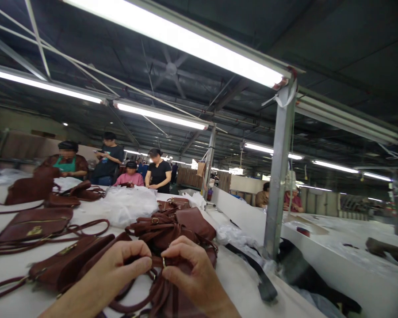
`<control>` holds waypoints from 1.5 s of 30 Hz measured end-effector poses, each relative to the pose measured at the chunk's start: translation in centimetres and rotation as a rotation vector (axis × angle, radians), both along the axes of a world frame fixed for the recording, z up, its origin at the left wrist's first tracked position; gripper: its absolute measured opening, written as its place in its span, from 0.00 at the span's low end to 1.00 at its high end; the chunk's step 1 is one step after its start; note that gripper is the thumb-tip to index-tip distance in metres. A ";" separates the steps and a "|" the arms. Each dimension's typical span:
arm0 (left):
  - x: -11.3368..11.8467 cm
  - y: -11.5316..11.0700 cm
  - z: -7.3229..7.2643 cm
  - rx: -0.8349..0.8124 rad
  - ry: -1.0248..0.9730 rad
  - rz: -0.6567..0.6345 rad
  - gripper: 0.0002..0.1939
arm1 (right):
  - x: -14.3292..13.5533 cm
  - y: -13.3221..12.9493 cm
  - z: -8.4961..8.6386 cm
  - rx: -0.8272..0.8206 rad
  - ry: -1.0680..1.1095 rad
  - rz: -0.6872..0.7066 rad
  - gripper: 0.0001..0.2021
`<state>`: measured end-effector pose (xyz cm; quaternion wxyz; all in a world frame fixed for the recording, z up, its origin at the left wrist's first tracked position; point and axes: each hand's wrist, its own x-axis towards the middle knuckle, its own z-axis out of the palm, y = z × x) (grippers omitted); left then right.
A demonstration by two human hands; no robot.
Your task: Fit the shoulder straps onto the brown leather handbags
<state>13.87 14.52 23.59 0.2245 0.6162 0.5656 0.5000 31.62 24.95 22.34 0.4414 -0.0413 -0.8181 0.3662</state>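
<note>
One brown strap (157, 261) is pinched by the left fingers (142, 265), a gold fitting (163, 261) by the right fingers (181, 252).

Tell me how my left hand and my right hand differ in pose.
Your right hand grips a small gold-coloured metal piece between thumb and forefinger; your left hand's thumb and fingertips nearly meet, but what they pinch is hard to tell. The left hand extends from the lower left, the right hand from the lower right. Both are bare, above brown bags.
</note>
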 end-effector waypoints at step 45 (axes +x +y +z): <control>0.8 0.7 -2.2 0.087 0.256 0.054 0.06 | -3.2 0.2 -3.0 -1.061 0.378 0.442 0.21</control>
